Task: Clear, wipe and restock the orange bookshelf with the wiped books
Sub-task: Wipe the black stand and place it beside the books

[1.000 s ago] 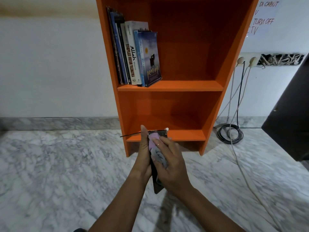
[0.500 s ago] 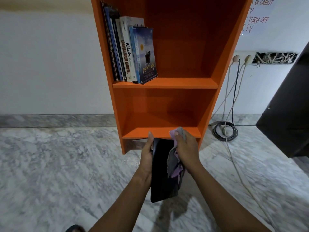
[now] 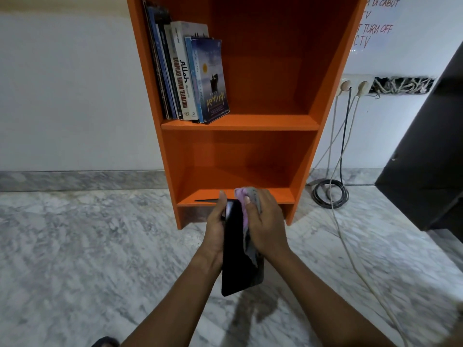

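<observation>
At shelf (image 3: 240, 126) foot — left hand (image 3: 215, 227) grips book (image 3: 239, 269), right hand (image 3: 266, 227) clutches cloth (image 3: 248, 195) against it; wiping step — next, shelve it.

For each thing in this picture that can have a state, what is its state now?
Thin black book: upright, held by left hand.
Purple-grey cloth: gripped by right hand, pressed on the book.
Row of books: standing, left end of upper shelf.
Orange wooden bookshelf: upright.
Two white plugs: in wall socket.

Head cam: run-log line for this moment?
step: wipe book | left hand: grips black book | right hand: presses cloth on its cover | orange bookshelf: books stand upper left
</observation>
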Motion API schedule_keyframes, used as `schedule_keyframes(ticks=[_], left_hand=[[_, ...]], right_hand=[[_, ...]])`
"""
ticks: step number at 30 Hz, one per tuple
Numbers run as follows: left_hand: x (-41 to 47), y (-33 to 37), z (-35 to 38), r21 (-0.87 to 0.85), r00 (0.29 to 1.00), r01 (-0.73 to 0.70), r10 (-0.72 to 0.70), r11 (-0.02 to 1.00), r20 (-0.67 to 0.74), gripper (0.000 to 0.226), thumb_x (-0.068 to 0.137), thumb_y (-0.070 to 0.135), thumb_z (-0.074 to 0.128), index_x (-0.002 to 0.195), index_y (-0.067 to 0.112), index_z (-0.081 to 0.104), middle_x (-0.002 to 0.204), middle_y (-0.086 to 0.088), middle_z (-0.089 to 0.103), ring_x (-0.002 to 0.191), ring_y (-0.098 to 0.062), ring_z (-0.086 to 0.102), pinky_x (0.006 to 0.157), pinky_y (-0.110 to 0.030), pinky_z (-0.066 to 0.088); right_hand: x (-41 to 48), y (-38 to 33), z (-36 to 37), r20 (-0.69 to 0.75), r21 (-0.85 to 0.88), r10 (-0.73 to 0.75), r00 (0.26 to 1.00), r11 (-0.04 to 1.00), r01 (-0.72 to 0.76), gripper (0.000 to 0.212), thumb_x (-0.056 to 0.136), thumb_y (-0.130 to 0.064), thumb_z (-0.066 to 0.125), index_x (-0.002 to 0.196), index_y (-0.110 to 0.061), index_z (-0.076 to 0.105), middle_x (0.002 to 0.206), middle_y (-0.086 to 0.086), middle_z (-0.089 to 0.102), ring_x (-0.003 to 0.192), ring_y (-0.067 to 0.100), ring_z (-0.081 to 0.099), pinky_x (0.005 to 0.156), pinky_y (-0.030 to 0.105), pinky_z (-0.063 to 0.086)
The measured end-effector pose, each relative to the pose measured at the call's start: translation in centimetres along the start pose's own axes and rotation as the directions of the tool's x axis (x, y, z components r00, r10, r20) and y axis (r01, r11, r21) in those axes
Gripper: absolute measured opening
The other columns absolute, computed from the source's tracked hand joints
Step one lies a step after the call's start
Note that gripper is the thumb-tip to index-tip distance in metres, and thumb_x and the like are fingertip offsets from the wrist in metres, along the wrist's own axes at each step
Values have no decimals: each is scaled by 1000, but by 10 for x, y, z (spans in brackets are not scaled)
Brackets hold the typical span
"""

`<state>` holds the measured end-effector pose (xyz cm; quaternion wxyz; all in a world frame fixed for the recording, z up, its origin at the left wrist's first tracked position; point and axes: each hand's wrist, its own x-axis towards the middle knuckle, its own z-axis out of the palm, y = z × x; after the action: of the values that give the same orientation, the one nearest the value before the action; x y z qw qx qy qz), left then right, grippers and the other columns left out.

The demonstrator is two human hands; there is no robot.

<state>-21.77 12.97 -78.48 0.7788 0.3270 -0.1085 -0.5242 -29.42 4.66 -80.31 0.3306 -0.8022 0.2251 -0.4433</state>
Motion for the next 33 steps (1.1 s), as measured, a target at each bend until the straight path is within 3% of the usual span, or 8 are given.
schedule_keyframes(ticks=[4, 8, 12, 15, 17, 22, 29, 33], left_hand=[[-3, -4, 9, 49, 997, -62, 60, 997, 54, 63, 102, 47, 37, 73, 18, 84, 85, -6, 79, 76, -20, 76, 75, -31, 61], [8, 7, -5, -55, 994, -104, 106, 993, 30, 56, 88, 59, 57, 107, 11, 80, 124, -17, 68, 114, -35, 64, 114, -52, 40], [18, 14, -15, -220, 991, -122, 130, 968, 20, 65, 84, 63, 66, 114, 6, 74, 115, -18, 65, 109, -34, 61, 112, -50, 40], [24, 18, -21, -224, 993, -110, 115, 968, 9, 52, 80, 66, 70, 81, 16, 59, 69, -3, 57, 65, -20, 58, 85, -40, 46], [24, 21, -20, -241, 995, -93, 97, 966, 7, 54, 84, 69, 62, 64, 21, 47, 56, 1, 50, 52, -15, 50, 74, -33, 43], [24, 24, -14, -264, 972, -224, 234, 938, 7, 68, 84, 68, 59, 108, 7, 77, 116, -21, 62, 101, -35, 61, 115, -56, 32], [19, 24, -22, -225, 986, -110, 134, 968, 95, 92, 82, 68, 63, 145, 3, 51, 142, -25, 48, 129, -40, 46, 119, -58, 29], [14, 23, -20, -238, 989, -62, 92, 969, 116, 91, 83, 65, 63, 149, 5, 46, 155, -26, 40, 146, -43, 34, 117, -64, 30]], right_hand=[[2, 28, -12, -105, -7, 212, 972, 977, -214, 24, 104, -32, 42, 100, -20, 62, 96, -4, 62, 94, 18, 59, 79, 34, 41], [3, 24, -22, -214, 185, 560, 800, 828, -530, 22, 108, -25, 46, 115, -15, 64, 105, 4, 65, 105, 27, 62, 80, 29, 42], [-9, -25, -13, -72, 255, 234, 969, 944, -209, 18, 108, -18, 47, 112, -28, 62, 100, -16, 65, 91, -4, 63, 76, 13, 47], [-33, -45, 10, 254, 257, 12, 967, 963, -80, 31, 107, -21, 48, 134, -20, 61, 129, -13, 65, 119, 0, 62, 100, 26, 52], [-46, -41, 21, 226, 249, -6, 974, 967, -51, 40, 106, -23, 47, 145, -17, 54, 148, -15, 54, 139, 4, 49, 115, 29, 41], [-52, -7, 17, 112, 269, 98, 989, 955, -125, 42, 107, -18, 45, 145, -32, 50, 151, -17, 50, 143, 6, 43, 117, 30, 37], [-46, 24, 4, 20, 198, 369, 929, 909, -366, 26, 109, -27, 45, 127, -42, 55, 116, -26, 63, 104, -13, 60, 84, 9, 47], [-20, 24, -9, -166, 256, 495, 853, 857, -447, 18, 109, -34, 45, 117, -33, 61, 104, -1, 67, 92, 18, 64, 70, 20, 47]])
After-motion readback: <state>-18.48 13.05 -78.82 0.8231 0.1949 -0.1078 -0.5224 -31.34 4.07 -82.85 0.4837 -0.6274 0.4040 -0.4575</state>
